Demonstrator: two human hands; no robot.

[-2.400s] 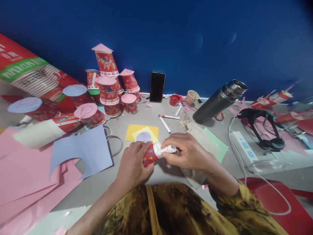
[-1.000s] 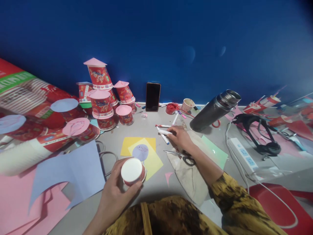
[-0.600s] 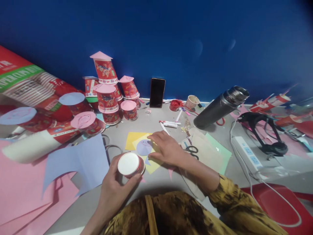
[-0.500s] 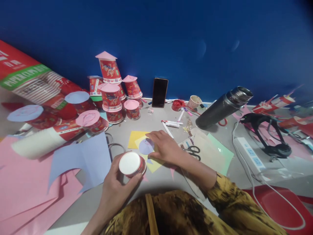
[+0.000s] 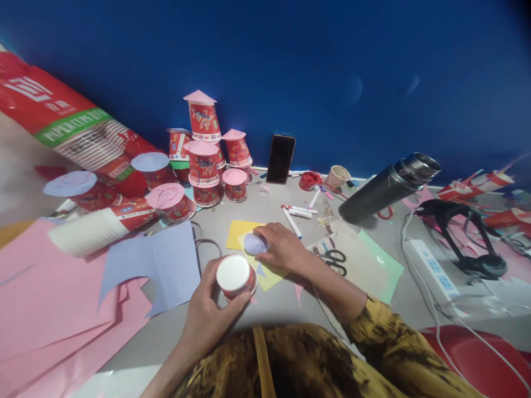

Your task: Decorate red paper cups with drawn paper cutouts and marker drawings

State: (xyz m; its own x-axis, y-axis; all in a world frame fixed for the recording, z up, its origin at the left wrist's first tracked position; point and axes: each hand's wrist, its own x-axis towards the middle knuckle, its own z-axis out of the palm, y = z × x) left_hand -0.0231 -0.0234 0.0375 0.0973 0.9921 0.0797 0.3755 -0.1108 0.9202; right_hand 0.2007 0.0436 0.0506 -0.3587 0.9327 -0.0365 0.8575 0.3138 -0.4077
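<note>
My left hand (image 5: 215,309) is wrapped round a red paper cup (image 5: 234,275) that stands upside down, its white base facing up. To the right, the fingers of my right hand (image 5: 282,246) grip the right edge of a small lilac paper disc (image 5: 254,244). Beneath the disc lie yellow paper sheets (image 5: 265,276), with a little lilac scrap on them. A lilac sheet (image 5: 166,265) with a curved cut-out lies left of the cup. Black-handled scissors (image 5: 335,262) rest beyond my right wrist, partly under fabric or paper.
Red paper cups with pink cone tops (image 5: 204,119) are stacked at the back left. A phone (image 5: 281,159) leans on the blue wall. Markers (image 5: 301,211), a dark flask (image 5: 385,188) and a power strip (image 5: 431,271) are to the right. Pink sheets (image 5: 53,309) cover the left side.
The view has shifted left, so things appear further right. My right fingers have closed onto the lilac disc's edge. My left hand still holds the cup.
</note>
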